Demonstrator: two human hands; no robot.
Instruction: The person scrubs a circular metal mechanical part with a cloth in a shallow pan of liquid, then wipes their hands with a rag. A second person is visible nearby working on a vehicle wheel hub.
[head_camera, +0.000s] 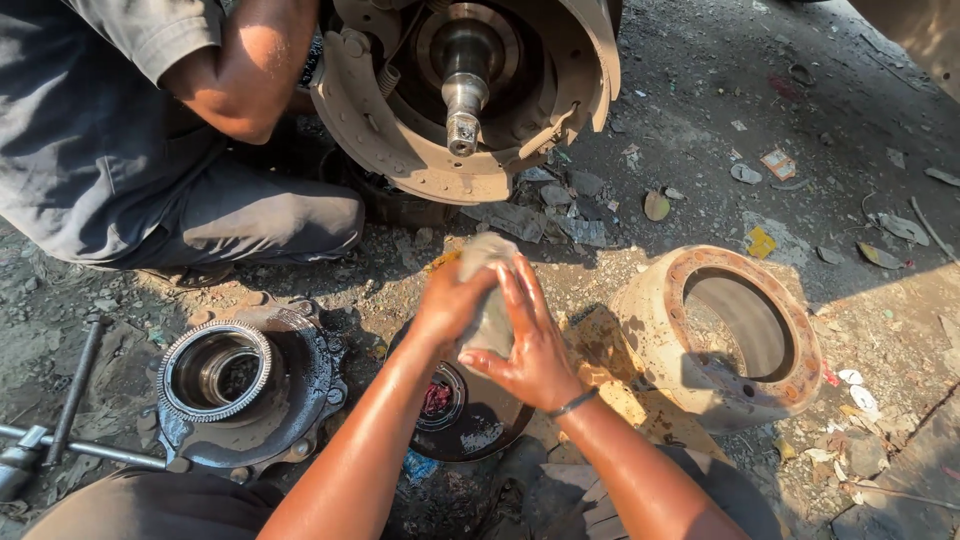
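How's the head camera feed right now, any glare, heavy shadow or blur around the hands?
Head view: hard sunlight from the right makes the left hand, right hand and both forearms shine; the grey rag between them stays readable. The brake drum casts a dark shadow. The co-worker and axle spindle sit in shade, still sharp. No clear motion blur.

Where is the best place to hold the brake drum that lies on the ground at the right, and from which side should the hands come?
The brake drum lies tilted on its side, its open mouth facing up and to the right. Probably best to grip the thick rusty rim around that opening with two hands, one on each side, coming from above. The rim gives a lip for the fingers; the outer wall is smooth, rounded and offers no hold.
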